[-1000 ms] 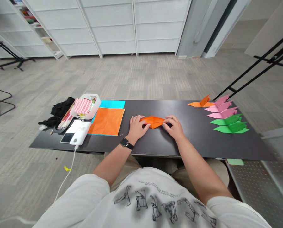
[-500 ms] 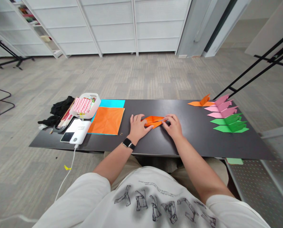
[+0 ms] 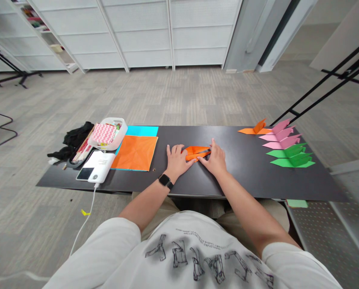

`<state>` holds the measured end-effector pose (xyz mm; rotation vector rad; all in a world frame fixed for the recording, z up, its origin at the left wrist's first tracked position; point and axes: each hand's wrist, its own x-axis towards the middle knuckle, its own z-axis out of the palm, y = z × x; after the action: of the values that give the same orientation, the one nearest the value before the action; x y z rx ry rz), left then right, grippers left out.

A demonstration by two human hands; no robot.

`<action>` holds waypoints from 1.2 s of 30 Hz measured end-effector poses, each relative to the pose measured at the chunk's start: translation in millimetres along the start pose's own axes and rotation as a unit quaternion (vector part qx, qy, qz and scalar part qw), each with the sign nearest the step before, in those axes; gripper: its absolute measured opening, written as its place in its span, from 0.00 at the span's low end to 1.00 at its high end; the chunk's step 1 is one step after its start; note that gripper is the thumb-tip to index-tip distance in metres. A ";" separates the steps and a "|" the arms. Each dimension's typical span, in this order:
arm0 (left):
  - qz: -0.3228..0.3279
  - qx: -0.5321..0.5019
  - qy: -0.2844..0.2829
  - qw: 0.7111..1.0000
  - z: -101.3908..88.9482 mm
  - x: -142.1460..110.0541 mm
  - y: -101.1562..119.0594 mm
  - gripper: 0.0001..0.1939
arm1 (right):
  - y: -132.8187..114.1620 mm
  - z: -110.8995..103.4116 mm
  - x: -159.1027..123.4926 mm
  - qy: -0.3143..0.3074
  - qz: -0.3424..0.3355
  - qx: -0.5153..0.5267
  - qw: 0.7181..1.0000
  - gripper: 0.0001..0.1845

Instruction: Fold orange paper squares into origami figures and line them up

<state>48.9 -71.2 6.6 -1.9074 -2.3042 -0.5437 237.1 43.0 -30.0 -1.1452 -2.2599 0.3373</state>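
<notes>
A partly folded piece of orange origami paper (image 3: 195, 152) lies on the dark table in front of me, a slit running along its length. My left hand (image 3: 177, 160), with a watch on the wrist, presses on its left end, fingers spread and thumb along the near edge. At the right end is my right hand (image 3: 214, 159), its thumb on the paper's near edge and its index finger stretched out past the far side. Over on the right stand finished folded figures: an orange one (image 3: 259, 127), several pink ones (image 3: 283, 136) and green ones (image 3: 293, 156).
Left of my hands lies a stack of orange sheets (image 3: 137, 153) over blue paper (image 3: 143, 131). Beyond it are a white basket (image 3: 122, 130), a white power bank (image 3: 102, 168) with a cable, a phone (image 3: 85, 174) and black cloth (image 3: 77, 134).
My right hand has shifted slightly left and loosened its pinch on the paper's right tip; its index finger is now extended and its thumb sits nearer the middle. My left hand stays nearly in place.
</notes>
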 end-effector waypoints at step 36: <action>-0.014 -0.022 -0.019 0.999 0.2 1.2 0.8 0.21 | 39.1 -1.0 5.4 0.023 0.164 -0.070 0.984 0.54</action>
<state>49.5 -69.9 6.9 -1.9246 -2.3646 -0.5718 260.7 70.7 -45.3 -1.5878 -2.0779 0.2780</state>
